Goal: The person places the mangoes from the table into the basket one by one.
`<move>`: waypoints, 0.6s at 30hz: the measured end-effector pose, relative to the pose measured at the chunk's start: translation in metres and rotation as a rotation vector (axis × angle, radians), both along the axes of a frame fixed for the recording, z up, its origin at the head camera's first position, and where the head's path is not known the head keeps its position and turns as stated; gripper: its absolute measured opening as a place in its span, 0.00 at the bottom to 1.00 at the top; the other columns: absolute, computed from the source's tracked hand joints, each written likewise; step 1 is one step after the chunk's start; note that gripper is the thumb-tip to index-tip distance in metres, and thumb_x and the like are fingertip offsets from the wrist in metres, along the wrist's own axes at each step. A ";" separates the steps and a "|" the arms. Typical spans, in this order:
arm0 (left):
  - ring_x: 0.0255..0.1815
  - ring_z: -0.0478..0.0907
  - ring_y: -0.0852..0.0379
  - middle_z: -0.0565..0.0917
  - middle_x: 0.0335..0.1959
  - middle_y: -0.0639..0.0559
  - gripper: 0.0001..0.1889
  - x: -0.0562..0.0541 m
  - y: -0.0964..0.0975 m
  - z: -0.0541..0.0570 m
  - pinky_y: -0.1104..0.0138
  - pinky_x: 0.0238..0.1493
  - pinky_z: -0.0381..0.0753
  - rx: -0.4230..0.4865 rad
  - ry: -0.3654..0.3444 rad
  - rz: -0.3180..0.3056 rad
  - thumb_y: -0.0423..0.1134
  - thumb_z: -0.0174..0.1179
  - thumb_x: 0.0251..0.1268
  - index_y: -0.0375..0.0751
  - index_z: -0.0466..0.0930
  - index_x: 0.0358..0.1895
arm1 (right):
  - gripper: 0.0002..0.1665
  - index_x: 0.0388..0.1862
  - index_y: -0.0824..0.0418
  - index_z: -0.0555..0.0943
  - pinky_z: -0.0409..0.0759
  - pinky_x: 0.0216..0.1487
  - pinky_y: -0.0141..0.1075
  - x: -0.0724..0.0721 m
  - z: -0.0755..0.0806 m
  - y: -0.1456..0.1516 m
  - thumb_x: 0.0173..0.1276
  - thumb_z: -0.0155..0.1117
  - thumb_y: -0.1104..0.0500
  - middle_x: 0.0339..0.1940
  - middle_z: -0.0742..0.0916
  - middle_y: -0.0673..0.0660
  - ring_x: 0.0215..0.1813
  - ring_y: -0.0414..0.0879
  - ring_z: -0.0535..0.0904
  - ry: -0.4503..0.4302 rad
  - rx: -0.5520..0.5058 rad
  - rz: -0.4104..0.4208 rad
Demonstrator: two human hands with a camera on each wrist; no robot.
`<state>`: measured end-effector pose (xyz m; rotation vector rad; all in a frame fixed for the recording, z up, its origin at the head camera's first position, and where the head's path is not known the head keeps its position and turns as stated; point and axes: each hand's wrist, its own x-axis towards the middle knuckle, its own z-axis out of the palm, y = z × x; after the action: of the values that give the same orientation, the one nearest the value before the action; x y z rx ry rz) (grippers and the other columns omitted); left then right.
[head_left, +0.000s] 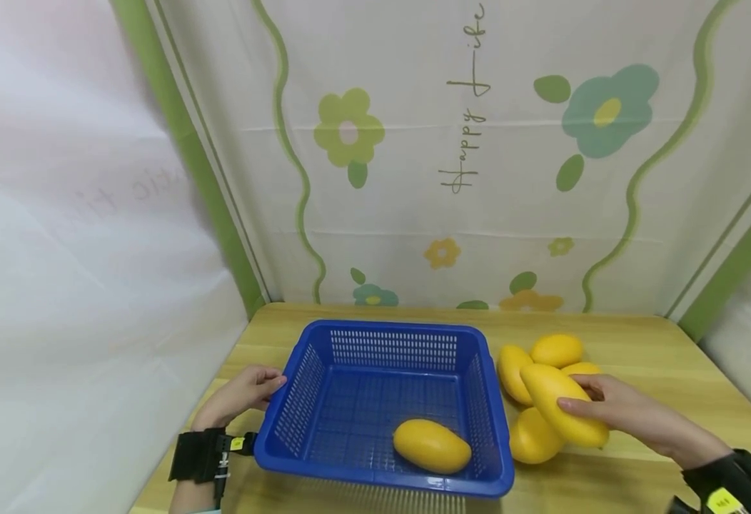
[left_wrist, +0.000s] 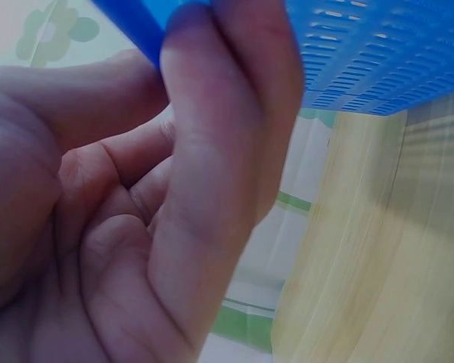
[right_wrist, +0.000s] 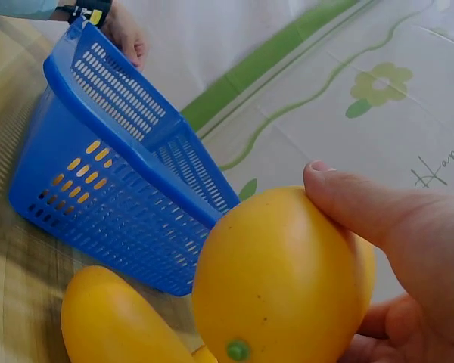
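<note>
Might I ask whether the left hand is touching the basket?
Touching: the left wrist view shows the left hand gripping the basket's rim.

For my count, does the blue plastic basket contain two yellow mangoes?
No, only one yellow oval mango lies inside the blue plastic basket.

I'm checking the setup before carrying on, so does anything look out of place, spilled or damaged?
Only the "Happy" lettering on the back cloth looks odd: it runs sideways, up the fabric. The mango in the basket and the mango in the right hand show no clear damage, and I see no spill.
</note>
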<state>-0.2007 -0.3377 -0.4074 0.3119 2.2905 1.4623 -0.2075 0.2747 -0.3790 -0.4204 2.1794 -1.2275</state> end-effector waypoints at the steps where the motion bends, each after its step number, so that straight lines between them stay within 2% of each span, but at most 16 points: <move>1: 0.40 0.88 0.52 0.88 0.41 0.43 0.21 0.000 -0.001 0.000 0.61 0.45 0.89 -0.001 0.002 -0.002 0.44 0.47 0.81 0.26 0.78 0.52 | 0.32 0.68 0.76 0.65 0.79 0.46 0.33 0.000 0.002 -0.002 0.80 0.50 0.51 0.53 0.84 0.60 0.49 0.45 0.80 -0.001 -0.007 0.005; 4: 0.40 0.88 0.52 0.88 0.41 0.43 0.21 0.000 -0.001 -0.001 0.61 0.44 0.89 -0.002 0.004 -0.005 0.44 0.46 0.81 0.26 0.78 0.53 | 0.33 0.68 0.76 0.64 0.79 0.47 0.35 -0.001 0.006 -0.009 0.79 0.51 0.50 0.52 0.84 0.60 0.49 0.46 0.80 -0.006 0.002 -0.003; 9: 0.40 0.88 0.53 0.87 0.41 0.42 0.22 0.000 -0.001 -0.001 0.62 0.45 0.89 0.017 -0.003 -0.002 0.44 0.47 0.81 0.24 0.77 0.53 | 0.43 0.74 0.79 0.55 0.80 0.55 0.43 -0.003 0.011 -0.023 0.78 0.54 0.48 0.64 0.80 0.67 0.60 0.51 0.78 0.016 0.043 -0.020; 15: 0.40 0.87 0.54 0.87 0.42 0.41 0.21 0.000 0.000 0.001 0.62 0.45 0.88 0.028 -0.016 0.004 0.43 0.46 0.81 0.23 0.77 0.54 | 0.45 0.73 0.79 0.57 0.79 0.60 0.56 -0.005 0.016 -0.043 0.75 0.58 0.46 0.69 0.73 0.75 0.67 0.66 0.72 0.075 0.080 -0.024; 18: 0.40 0.87 0.54 0.87 0.41 0.43 0.21 0.000 0.001 0.002 0.62 0.45 0.88 0.011 -0.007 0.006 0.44 0.47 0.81 0.25 0.78 0.53 | 0.46 0.73 0.78 0.59 0.80 0.60 0.55 -0.007 0.017 -0.052 0.74 0.60 0.46 0.67 0.75 0.74 0.67 0.66 0.73 0.094 0.088 -0.023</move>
<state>-0.2009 -0.3368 -0.4056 0.3026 2.2806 1.4771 -0.2141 0.2225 -0.3617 -0.4252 2.3146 -1.1395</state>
